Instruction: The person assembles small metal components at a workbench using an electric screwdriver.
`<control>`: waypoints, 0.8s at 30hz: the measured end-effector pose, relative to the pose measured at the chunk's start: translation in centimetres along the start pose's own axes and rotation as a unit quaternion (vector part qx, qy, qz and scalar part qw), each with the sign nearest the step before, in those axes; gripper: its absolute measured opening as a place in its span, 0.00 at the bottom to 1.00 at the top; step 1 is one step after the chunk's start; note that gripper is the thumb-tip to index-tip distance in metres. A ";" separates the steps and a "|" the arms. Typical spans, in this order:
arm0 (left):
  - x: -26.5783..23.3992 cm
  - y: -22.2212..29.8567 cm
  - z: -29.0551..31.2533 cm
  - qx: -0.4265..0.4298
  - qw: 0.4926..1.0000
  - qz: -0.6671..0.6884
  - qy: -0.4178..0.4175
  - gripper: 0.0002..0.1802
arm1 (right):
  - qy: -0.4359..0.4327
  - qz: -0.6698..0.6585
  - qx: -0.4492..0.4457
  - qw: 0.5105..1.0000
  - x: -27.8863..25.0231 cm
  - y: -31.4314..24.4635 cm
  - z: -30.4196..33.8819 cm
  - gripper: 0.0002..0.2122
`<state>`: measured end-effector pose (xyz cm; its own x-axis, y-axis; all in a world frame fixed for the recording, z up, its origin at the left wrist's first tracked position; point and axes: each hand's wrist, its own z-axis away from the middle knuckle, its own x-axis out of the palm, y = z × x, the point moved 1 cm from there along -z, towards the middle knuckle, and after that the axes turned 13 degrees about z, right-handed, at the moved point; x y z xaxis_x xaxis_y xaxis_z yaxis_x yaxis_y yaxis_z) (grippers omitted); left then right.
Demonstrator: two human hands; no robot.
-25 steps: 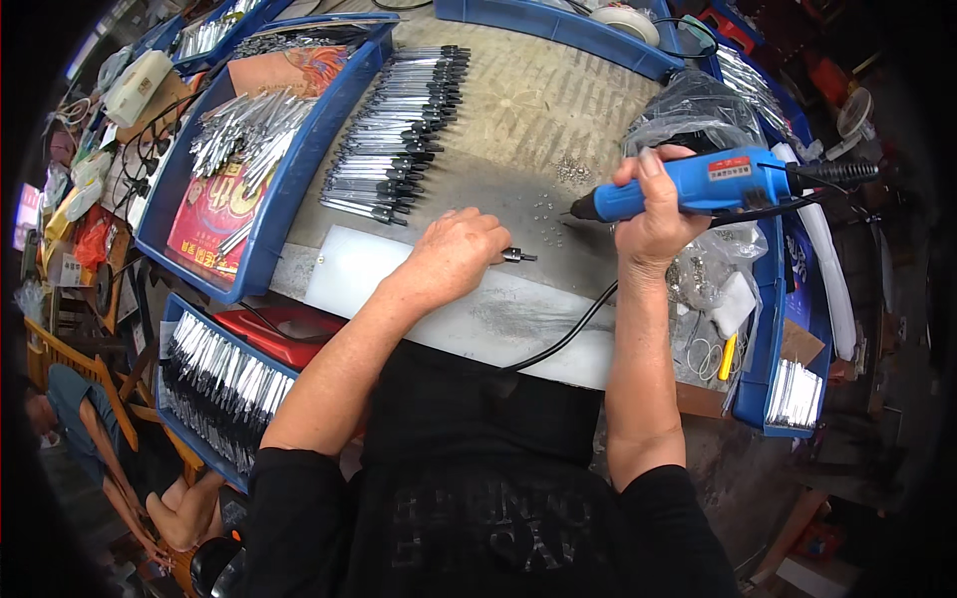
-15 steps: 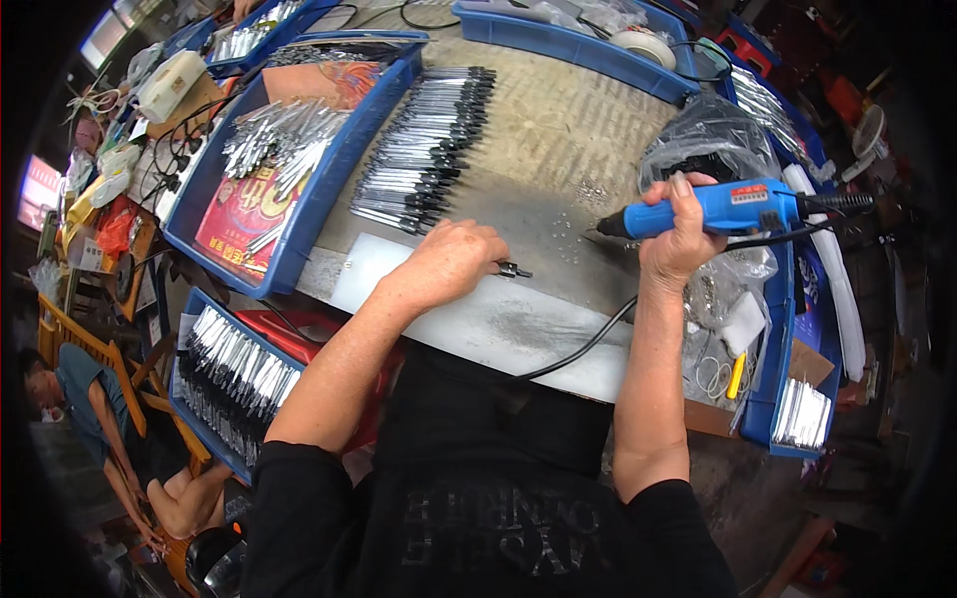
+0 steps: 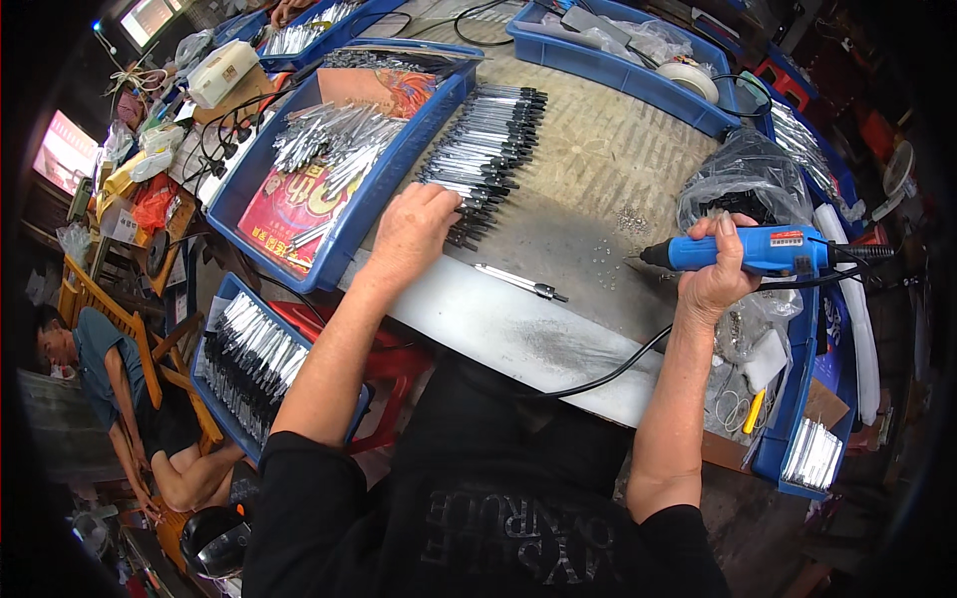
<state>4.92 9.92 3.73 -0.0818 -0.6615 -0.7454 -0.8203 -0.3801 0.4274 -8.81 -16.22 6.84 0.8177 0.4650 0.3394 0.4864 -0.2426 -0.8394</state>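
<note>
My right hand (image 3: 720, 267) is wrapped round a blue electric screwdriver (image 3: 753, 249), whose dark nose points left over the worktop. My left hand (image 3: 417, 227) is at the near end of a row of slim silver rods with black ends (image 3: 488, 140). Its fingers are curled down against the rods, and what they pinch is hidden. A single silver rod with a black end (image 3: 518, 282) lies by itself between the hands, along the edge of a white board (image 3: 538, 344). Tiny bright metal pieces (image 3: 630, 221) are scattered left of the screwdriver's nose.
A blue tray (image 3: 344, 214) of loose silver rods stands left, and a lower blue bin (image 3: 219, 384) holds more. Another blue tray (image 3: 618, 75) sits at the back. A clear plastic bag (image 3: 743, 184) and the screwdriver's black cable (image 3: 608, 377) are at right. Someone (image 3: 100, 359) sits at far left.
My left hand has let go of the single rod, which now lies on the worktop, and has moved left to the row. The right hand still holds the screwdriver. The whole view has shifted.
</note>
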 end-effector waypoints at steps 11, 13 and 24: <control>0.9 -2.4 -3.5 0.029 0.998 -0.008 -0.051 0.10 | 0.001 -0.011 0.014 1.000 -0.1 0.0 0.2 0.12; 1.4 -2.4 -4.0 0.033 0.997 -0.017 -0.066 0.10 | 0.006 -0.010 0.012 1.000 -0.2 0.1 0.1 0.12; 2.0 -3.2 -4.7 0.081 0.986 -0.061 -0.130 0.09 | 0.013 -0.019 0.024 0.999 -0.3 0.0 0.1 0.11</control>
<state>10.01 6.75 3.25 -0.1030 -0.4212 -0.9011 -0.9108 -0.3241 0.2556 -9.06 -16.28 6.70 0.8071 0.4500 0.3823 0.5024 -0.1832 -0.8450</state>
